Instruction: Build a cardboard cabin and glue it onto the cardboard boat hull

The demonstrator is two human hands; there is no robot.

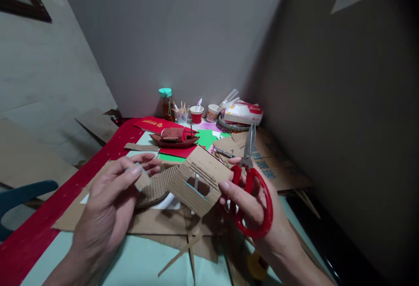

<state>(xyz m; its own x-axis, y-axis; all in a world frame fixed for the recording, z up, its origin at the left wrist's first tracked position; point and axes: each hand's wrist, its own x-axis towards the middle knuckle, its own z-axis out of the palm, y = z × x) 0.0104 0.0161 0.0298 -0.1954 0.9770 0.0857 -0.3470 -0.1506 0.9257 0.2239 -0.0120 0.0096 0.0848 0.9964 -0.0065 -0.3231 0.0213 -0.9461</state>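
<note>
My left hand is closed, pinching a small cardboard piece with a bluish edge between thumb and fingers. In my right hand a larger cardboard panel is held by its right corner; a window-like opening is cut through it and part of its surface is ribbed. Red-handled scissors also hang on my right hand, blades pointing up. Behind the two held pieces lies a ribbed, curved cardboard piece, partly hidden by the panel.
A brown model boat stands beyond my hands. At the back are a bottle, a cup of toothpicks, a red cup and a tissue pack. Cardboard sheets and thin strips cover the near table.
</note>
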